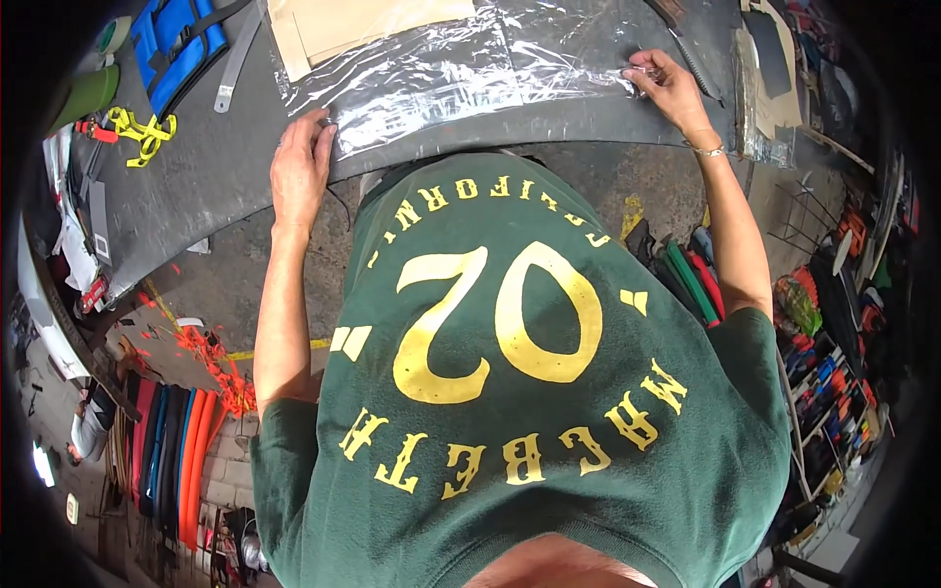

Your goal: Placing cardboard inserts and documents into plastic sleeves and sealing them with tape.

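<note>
A crinkled clear plastic sheet point(421, 103) is spread over the dark worktable point(211, 186) in front of me. At its near left corner, my left hand point(300, 169) has thumb and forefinger closed on the edge. My right hand point(672, 96) pinches the sheet's right side, where the plastic bunches up between the fingertips. Light reflects in streaks along the stretch between both hands. Tan paper pieces point(377, 24) lie at the far side, overlapping the sheet. Just beyond my right hand is a long black ridged tool point(698, 71).
On the table's left are a metal ruler point(233, 73), a blue bag with a black strap point(174, 49), yellow webbing point(144, 134) and a green roll point(90, 95). Orange and red fabric rolls point(196, 461) stand lower left. Colourful materials point(833, 392) crowd racks on the right.
</note>
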